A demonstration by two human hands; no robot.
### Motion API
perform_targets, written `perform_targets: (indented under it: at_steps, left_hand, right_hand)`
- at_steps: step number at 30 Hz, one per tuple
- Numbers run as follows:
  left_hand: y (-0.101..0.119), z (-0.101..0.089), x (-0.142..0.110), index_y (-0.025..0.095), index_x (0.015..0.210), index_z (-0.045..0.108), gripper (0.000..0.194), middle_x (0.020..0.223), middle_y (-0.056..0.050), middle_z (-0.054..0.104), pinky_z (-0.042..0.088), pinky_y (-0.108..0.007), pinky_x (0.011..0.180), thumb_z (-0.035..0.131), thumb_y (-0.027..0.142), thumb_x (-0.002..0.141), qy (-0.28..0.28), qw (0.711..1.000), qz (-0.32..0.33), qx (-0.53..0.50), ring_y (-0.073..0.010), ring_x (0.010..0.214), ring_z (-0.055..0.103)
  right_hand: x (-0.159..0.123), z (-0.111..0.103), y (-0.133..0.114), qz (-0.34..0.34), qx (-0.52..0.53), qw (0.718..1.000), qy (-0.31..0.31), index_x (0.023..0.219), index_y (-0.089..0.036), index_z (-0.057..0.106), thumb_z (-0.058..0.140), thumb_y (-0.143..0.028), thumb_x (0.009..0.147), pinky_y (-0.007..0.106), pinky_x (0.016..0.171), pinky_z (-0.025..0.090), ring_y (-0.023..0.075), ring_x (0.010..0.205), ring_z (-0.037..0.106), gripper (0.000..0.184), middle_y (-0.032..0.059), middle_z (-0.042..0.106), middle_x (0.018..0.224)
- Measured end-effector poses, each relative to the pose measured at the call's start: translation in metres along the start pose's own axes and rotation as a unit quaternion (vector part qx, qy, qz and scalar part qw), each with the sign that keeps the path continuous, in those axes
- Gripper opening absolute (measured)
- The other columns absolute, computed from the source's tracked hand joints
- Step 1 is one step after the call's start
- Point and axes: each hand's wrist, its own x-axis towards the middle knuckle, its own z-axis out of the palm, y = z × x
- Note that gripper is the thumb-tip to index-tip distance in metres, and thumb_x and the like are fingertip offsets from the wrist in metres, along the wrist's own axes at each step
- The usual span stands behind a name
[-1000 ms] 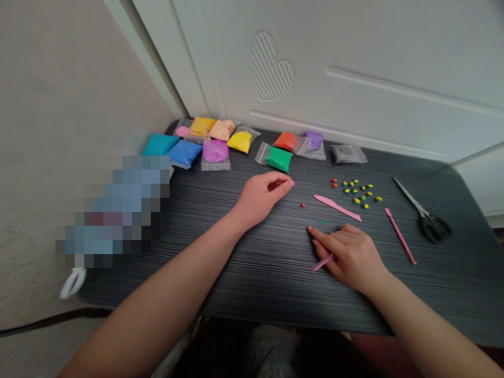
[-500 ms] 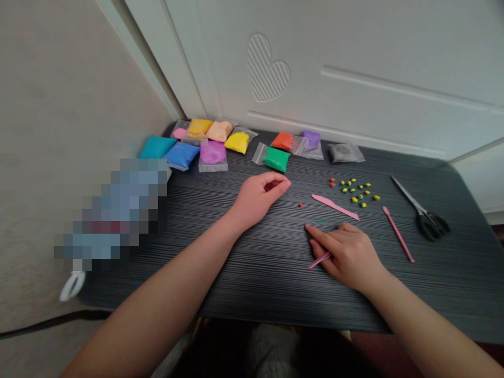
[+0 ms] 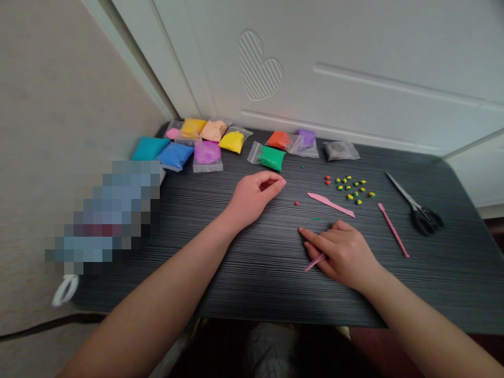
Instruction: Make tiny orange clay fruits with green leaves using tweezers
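My left hand [image 3: 255, 197] rests on the table with thumb and fingertips pinched together; whatever may be between them is hidden. Under the curled fingers of my right hand [image 3: 344, 252] is a thin pink clay tool [image 3: 315, 261], its end poking out to the left. The index finger of that hand is stretched onto the tabletop. Just beyond it lies a thin green clay strip [image 3: 316, 219]. A small red clay ball [image 3: 296, 203] sits between the hands, near a pink clay knife [image 3: 331, 204]. Several little yellow-and-green clay pieces [image 3: 350, 197] are grouped farther right, beside two red ones [image 3: 327, 182].
Bagged clay lines the back of the dark table [image 3: 236, 294], including a green packet [image 3: 271, 158], a yellow packet [image 3: 232, 142] and a grey packet [image 3: 340, 150]. To the right are another pink tool [image 3: 394, 230] and scissors [image 3: 415, 205]. A blurred-out bluish object [image 3: 114, 205] occupies the left edge.
The whole view has shifted slightly. My right index fingertip has slid a little left and toward me, away from the green strip. My left hand keeps its pinch.
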Motion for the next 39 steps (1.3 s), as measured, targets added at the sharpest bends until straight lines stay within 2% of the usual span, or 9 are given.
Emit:
perform_targets:
  at_steps: [2,9,17,25,27,33,39]
  left_hand:
    - [0.0,0.0,0.0,0.016,0.085,0.063,0.029,0.08,-0.002,0.066,0.043,-0.023,0.068,0.05,0.04,0.076,-0.002,1.0,0.004,-0.003,-0.013,0.071,0.058]
    - [0.0,-0.001,0.001,0.017,0.085,0.063,0.028,0.079,-0.001,0.065,0.043,-0.023,0.067,0.049,0.04,0.077,-0.008,1.0,0.006,0.002,-0.013,0.071,0.058]
    - [0.0,-0.001,0.0,0.016,0.086,0.063,0.029,0.08,-0.002,0.066,0.042,-0.023,0.068,0.049,0.04,0.077,-0.005,1.0,0.001,0.009,-0.0127,0.071,0.058]
    - [-0.002,-0.001,0.001,0.016,0.086,0.063,0.029,0.079,-0.001,0.065,0.042,-0.022,0.067,0.049,0.04,0.078,-0.012,1.0,0.01,0.019,-0.0121,0.071,0.057]
    - [-0.002,-0.001,0.001,0.016,0.086,0.063,0.029,0.078,-0.001,0.065,0.042,-0.022,0.066,0.049,0.04,0.078,-0.01,1.0,0.011,0.019,-0.0119,0.07,0.057]
    - [-0.002,-0.001,0.001,0.017,0.085,0.063,0.027,0.078,0.0,0.065,0.041,-0.02,0.066,0.05,0.038,0.077,-0.006,1.0,0.015,0.021,-0.0108,0.07,0.057]
    - [-0.004,0.001,0.002,0.017,0.086,0.063,0.029,0.079,-0.001,0.066,0.042,-0.022,0.067,0.051,0.041,0.076,-0.007,1.0,0.008,0.016,-0.0121,0.07,0.057]
  right_hand:
    - [-0.001,0.0,-0.001,-0.007,0.003,1.0,-0.006,0.115,-0.017,0.052,0.043,-0.027,0.083,0.03,0.067,0.031,0.0116,0.059,0.052,0.035,0.0015,0.063,0.066]
    - [-0.001,-0.002,0.003,0.049,-0.016,0.998,0.027,0.118,-0.016,0.049,0.043,-0.027,0.083,0.029,0.066,0.032,0.0118,0.056,0.048,0.037,0.0009,0.063,0.067]
    - [-0.001,-0.003,0.006,0.06,-0.005,0.997,0.054,0.116,-0.016,0.052,0.045,-0.027,0.082,0.028,0.062,0.034,0.0126,0.053,0.044,0.036,0.0006,0.059,0.06]
    - [-0.003,-0.004,0.012,0.104,0.047,0.982,0.148,0.105,-0.019,0.057,0.053,-0.029,0.078,0.026,0.06,0.038,0.0133,0.057,0.047,0.029,0.0001,0.056,0.058]
    - [-0.001,-0.002,0.012,0.111,0.04,0.982,0.145,0.103,-0.019,0.058,0.053,-0.03,0.078,0.026,0.062,0.038,0.0137,0.058,0.048,0.028,0.0004,0.058,0.059]
    - [0.011,0.004,0.012,0.1,0.002,0.992,0.084,0.105,-0.025,0.057,0.045,-0.03,0.083,0.029,0.066,0.035,0.0133,0.059,0.051,0.026,-0.0015,0.066,0.072]
    - [0.015,0.005,0.013,0.101,0.003,0.993,0.059,0.105,-0.025,0.058,0.04,-0.032,0.086,0.031,0.07,0.031,0.0134,0.069,0.058,0.027,-0.0002,0.069,0.083]
